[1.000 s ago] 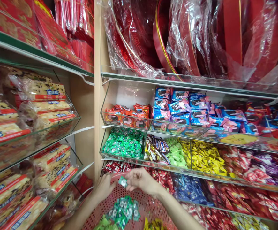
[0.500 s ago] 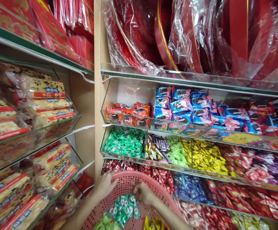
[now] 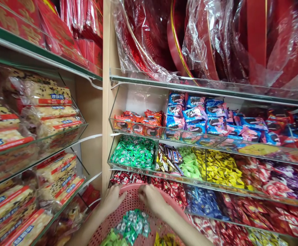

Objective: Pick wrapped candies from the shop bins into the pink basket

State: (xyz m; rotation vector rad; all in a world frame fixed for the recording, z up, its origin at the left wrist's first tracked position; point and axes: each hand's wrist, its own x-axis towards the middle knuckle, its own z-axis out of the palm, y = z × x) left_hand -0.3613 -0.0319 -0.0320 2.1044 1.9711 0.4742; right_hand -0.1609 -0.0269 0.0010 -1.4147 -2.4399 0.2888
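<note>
A pink perforated plastic basket point(image 3: 128, 190) is at the bottom centre. My left hand point(image 3: 113, 200) grips its left rim, thumb on the inner side and the other fingers over the edge. Above the far part of the basket, my right hand point(image 3: 151, 200) has its fingers curled together; whether anything is inside them is hidden. In the basket lie green wrapped candies point(image 3: 133, 222), light green packets point(image 3: 114, 238) and yellow packets point(image 3: 167, 240). Just beyond the basket, red wrapped sweets point(image 3: 169, 189) fill a low shelf bin.
Glass-fronted bins ahead hold green candies point(image 3: 133, 152), chocolate bars point(image 3: 173, 153), yellow packets point(image 3: 220, 167) and blue packs point(image 3: 195, 111). Packaged pastries point(image 3: 53, 94) stack on the left shelves. A wooden upright point(image 3: 106, 102) divides the shelving. Plastic-wrapped red items point(image 3: 210, 37) stand overhead.
My right hand has moved up and slightly left, from beside the green candies in the basket toward its far rim. My left hand stays on the rim.
</note>
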